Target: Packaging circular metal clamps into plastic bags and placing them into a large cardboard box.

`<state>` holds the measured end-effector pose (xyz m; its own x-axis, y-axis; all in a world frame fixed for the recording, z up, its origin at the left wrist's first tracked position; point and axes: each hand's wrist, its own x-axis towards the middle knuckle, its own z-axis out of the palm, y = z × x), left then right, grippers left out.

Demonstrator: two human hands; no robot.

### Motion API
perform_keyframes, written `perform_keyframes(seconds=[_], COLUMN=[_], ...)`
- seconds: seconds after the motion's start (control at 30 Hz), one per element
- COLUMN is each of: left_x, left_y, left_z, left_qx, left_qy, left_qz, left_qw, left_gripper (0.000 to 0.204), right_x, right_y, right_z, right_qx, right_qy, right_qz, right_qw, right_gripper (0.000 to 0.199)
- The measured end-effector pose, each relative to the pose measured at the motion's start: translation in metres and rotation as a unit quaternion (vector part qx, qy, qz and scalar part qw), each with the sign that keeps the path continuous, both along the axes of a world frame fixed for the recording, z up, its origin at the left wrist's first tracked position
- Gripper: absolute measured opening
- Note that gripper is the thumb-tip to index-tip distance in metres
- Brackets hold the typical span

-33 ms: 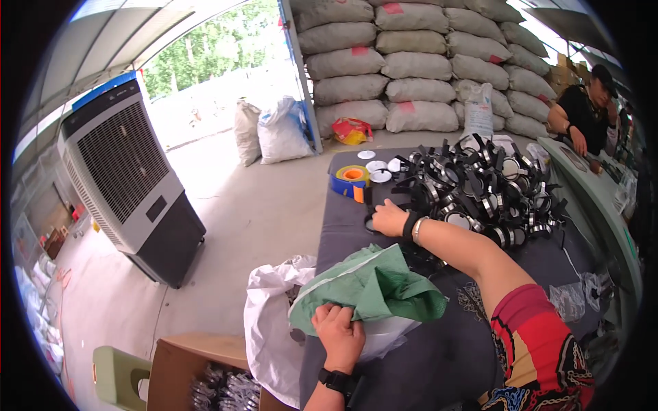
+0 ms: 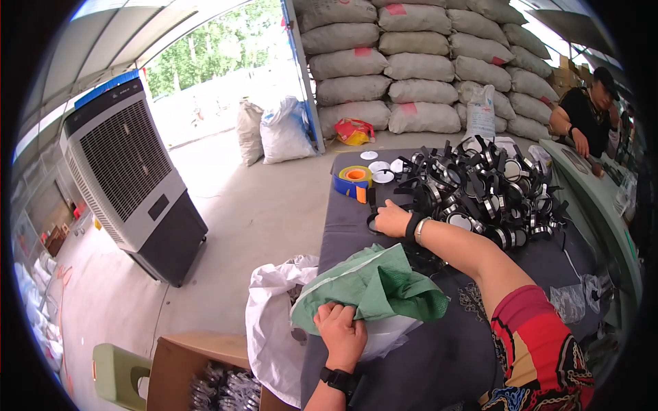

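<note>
My left hand [image 2: 340,327] is closed on the edge of a folded green woven sack [image 2: 384,284], with clear plastic film [image 2: 389,339] beneath it. Stretched across the dark table, my right hand [image 2: 393,220] has its fingers curled on a black-strapped watch [image 2: 372,220], partly hidden by the hand. Just beyond lies a large pile of silver-and-black watches [image 2: 473,188], tangled together with their straps sticking out. Left of the pile sit a blue-and-yellow tape roll [image 2: 353,183] with an orange core and several white discs [image 2: 382,176].
A white sack [image 2: 271,294] hangs at the table's left edge, above a cardboard box [image 2: 171,373] of silvery pieces. A green stool [image 2: 113,373] and an air cooler [image 2: 130,178] stand left. Stacked sacks [image 2: 418,65] line the back. Another person [image 2: 582,120] sits at right.
</note>
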<state>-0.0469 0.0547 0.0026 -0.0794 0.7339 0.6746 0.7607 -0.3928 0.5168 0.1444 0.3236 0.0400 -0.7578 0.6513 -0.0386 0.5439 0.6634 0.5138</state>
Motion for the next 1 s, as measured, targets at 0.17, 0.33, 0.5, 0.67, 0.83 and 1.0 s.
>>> perform_keyframes(seconds=[0.17, 0.33, 0.5, 0.67, 0.83, 1.0], left_x=[0.002, 0.000, -0.004, -0.014, 0.000, 0.049], left_y=[-0.005, 0.001, 0.001, -0.010, -0.084, -0.230], left_z=[0.007, 0.001, -0.005, 0.010, 0.063, 0.161], left_qx=[0.003, 0.011, -0.003, -0.051, 0.038, -0.128], left_qy=[0.006, 0.007, 0.019, -0.022, -0.093, -0.253], left_qz=[0.003, -0.013, 0.001, -0.072, -0.083, -0.501], left_qw=[1.000, 1.000, 1.000, 0.996, 0.992, 0.817], left_gripper=[0.009, 0.009, 0.008, 0.020, 0.020, 0.029], right_x=[0.017, 0.055, 0.112, 0.170, 0.196, 0.196], right_y=[-0.024, -0.120, -0.271, -0.400, -0.473, -0.486], right_z=[0.043, 0.130, 0.184, 0.167, 0.081, 0.023], right_qx=[-0.040, -0.113, -0.110, -0.124, -0.105, -0.048], right_qy=[0.211, 0.507, 0.576, 0.531, 0.432, 0.331], right_qz=[0.052, -0.013, -0.028, -0.122, -0.222, -0.223], right_qw=[0.975, 0.855, 0.809, 0.829, 0.868, 0.916], right_gripper=[0.019, 0.023, 0.025, 0.023, 0.020, 0.020])
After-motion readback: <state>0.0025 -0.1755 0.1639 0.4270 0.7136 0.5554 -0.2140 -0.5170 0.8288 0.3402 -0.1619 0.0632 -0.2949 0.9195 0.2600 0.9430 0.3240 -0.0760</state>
